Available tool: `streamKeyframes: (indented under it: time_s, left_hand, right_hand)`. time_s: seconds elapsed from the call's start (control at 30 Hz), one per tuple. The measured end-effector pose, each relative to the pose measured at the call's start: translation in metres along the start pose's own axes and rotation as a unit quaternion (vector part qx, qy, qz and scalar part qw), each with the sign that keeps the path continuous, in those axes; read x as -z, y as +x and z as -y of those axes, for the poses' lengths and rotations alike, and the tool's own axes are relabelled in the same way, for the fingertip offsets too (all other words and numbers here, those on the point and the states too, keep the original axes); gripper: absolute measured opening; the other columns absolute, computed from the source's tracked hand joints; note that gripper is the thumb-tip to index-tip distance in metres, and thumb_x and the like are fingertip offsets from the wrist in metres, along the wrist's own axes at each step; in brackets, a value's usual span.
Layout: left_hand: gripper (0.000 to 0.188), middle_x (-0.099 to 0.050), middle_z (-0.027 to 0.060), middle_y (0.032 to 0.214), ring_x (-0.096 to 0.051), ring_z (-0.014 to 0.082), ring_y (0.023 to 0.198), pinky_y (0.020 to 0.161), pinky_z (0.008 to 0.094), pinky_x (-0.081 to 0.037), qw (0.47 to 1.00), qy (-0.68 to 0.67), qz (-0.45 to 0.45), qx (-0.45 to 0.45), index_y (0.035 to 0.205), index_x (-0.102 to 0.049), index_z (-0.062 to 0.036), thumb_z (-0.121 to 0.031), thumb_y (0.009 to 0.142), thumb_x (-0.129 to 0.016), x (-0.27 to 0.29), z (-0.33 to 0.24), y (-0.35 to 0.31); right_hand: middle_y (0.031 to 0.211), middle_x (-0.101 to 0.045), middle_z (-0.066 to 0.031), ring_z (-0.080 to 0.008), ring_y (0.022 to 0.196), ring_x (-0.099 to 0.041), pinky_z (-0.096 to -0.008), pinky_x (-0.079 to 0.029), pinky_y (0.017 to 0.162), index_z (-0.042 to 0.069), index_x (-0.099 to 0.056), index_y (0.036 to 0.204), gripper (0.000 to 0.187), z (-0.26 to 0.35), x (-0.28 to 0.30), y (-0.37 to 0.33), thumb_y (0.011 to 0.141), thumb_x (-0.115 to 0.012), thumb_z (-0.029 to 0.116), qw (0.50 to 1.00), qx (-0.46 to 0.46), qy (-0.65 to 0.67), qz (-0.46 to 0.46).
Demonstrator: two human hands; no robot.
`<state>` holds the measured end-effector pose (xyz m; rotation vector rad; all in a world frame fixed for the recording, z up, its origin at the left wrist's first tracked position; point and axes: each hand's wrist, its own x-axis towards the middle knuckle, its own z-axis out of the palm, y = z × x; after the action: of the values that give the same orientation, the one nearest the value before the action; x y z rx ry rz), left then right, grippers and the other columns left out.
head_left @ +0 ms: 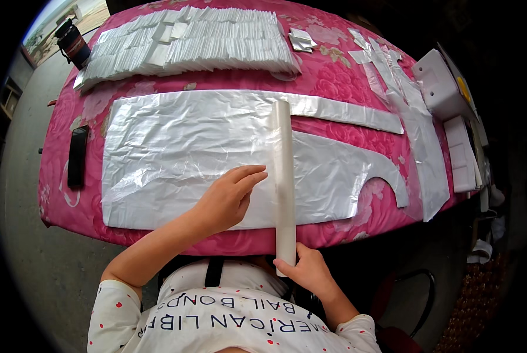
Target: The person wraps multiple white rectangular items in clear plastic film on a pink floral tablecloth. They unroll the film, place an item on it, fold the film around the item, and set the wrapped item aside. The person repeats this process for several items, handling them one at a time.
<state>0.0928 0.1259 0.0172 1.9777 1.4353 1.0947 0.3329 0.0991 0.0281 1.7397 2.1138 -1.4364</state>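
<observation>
The white roll [283,176] is laid across the big silver sheet [216,159] on the pink table [334,82]. Its near end is held by the right hand [310,272], with the fingers closed around it. The left hand [228,197] is pressed flat on the sheet just beside the roll, fingers stretched out. The sheet is best kept smooth and the roll kept straight. The roll's long side runs away from the person, its far end maybe tipped a little left.
</observation>
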Motion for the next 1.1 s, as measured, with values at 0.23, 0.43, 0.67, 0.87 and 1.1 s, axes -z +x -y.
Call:
streamKeyframes:
  time_s: [0.23,0.43,0.67,0.87,1.1]
  left_hand:
    - [0.053,-0.034,0.0221,0.137,-0.028,0.0354,0.130,0.108,0.0437,-0.022,0.991,0.131,0.007,0.037,0.129,-0.035,0.0085,-0.010,0.082,-0.050,-0.060,0.021,0.009]
    - [0.057,-0.030,0.0252,0.139,-0.024,0.0359,0.133,0.109,0.0448,-0.018,0.975,0.217,0.035,0.031,0.130,-0.032,0.0106,-0.015,0.081,-0.045,-0.067,0.022,0.007]
    - [0.057,-0.031,0.0278,0.138,-0.025,0.0371,0.132,0.109,0.0451,-0.017,0.965,0.260,0.031,0.014,0.130,-0.031,0.0138,-0.019,0.084,-0.039,-0.069,0.023,0.006]
    - [0.056,-0.031,0.0296,0.136,-0.027,0.0386,0.131,0.109,0.0458,-0.018,0.966,0.258,0.038,0.008,0.129,-0.031,0.0145,-0.017,0.083,-0.038,-0.067,0.022,0.008]
    - [0.057,-0.030,0.0294,0.137,-0.026,0.0384,0.131,0.109,0.0458,-0.017,0.966,0.255,0.038,0.014,0.129,-0.031,0.0149,-0.017,0.082,-0.039,-0.069,0.023,0.006]
  right_hand:
    - [0.076,-0.064,-0.0198,-0.0335,0.073,-0.065,-0.0377,-0.051,0.069,-0.005,-0.058,0.090,0.050,0.005,0.002,-0.002,0.072,-0.068,0.041,1.000,-0.001,-0.004,0.002]
    - [0.072,-0.063,-0.0203,-0.0325,0.069,-0.064,-0.0378,-0.050,0.065,-0.005,-0.060,0.084,0.055,-0.002,0.010,0.004,0.071,-0.068,0.048,0.998,0.013,-0.039,0.054]
    - [0.068,-0.063,-0.0065,-0.0117,0.058,-0.059,-0.0255,-0.048,0.055,-0.003,-0.065,0.088,0.044,0.030,0.059,0.080,0.088,-0.055,0.041,0.994,0.094,0.055,0.008]
    - [0.084,-0.065,-0.0094,-0.0171,0.073,-0.062,-0.0291,-0.051,0.067,-0.003,-0.063,0.088,0.044,0.068,0.086,0.172,0.093,-0.047,0.038,0.960,0.027,0.273,0.052]
    - [0.094,-0.059,-0.0038,-0.0169,0.086,-0.060,-0.0287,-0.050,0.074,0.003,-0.052,0.106,0.030,0.061,0.074,0.250,0.089,-0.052,0.028,0.717,0.068,0.693,0.031]
